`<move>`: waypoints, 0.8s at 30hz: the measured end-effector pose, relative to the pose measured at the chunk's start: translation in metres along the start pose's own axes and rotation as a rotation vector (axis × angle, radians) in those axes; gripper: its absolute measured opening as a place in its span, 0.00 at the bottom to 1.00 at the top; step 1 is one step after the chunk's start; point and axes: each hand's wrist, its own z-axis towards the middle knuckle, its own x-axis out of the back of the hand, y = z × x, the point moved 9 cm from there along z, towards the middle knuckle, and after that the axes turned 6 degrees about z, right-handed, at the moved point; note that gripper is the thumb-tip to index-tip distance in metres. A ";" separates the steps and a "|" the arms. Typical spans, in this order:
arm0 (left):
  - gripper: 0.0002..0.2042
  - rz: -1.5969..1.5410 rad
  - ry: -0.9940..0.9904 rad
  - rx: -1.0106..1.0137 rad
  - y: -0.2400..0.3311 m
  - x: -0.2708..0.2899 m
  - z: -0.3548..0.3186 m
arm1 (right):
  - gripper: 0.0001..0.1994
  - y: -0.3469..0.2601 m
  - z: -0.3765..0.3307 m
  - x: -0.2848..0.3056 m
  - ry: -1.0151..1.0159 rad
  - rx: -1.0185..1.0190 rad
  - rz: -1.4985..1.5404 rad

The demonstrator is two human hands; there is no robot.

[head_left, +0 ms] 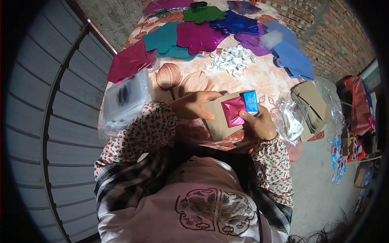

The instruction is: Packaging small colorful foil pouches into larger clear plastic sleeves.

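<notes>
Between my two hands is a brown cardboard card, held tilted over the near edge of the table. A folded shiny pink foil piece lies flat against it, with a small blue printed label at its upper right. My left hand grips the card's left side, thumb on its face. My right hand pinches the right side, its thumb pressing on the foil piece; its other fingers are hidden behind. Flowered sleeves cover both forearms.
Clear plastic bags lie left, brown cards right beside a white bundle. Farther back are white coiled strings and flat foil shapes in magenta, teal, green and blue. A corrugated wall borders the left.
</notes>
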 end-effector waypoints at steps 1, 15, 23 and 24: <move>0.29 -0.001 -0.001 0.001 -0.001 -0.001 0.000 | 0.10 0.001 0.000 0.000 0.001 -0.002 0.001; 0.15 0.551 0.175 -0.234 0.039 0.003 -0.004 | 0.10 0.017 -0.007 -0.010 -0.091 -0.251 0.523; 0.09 0.694 0.190 -0.260 0.035 -0.002 -0.002 | 0.14 0.026 -0.004 0.000 -0.114 -0.219 0.325; 0.08 0.711 0.191 -0.242 0.031 -0.002 -0.002 | 0.14 0.024 -0.004 0.001 -0.102 -0.213 0.261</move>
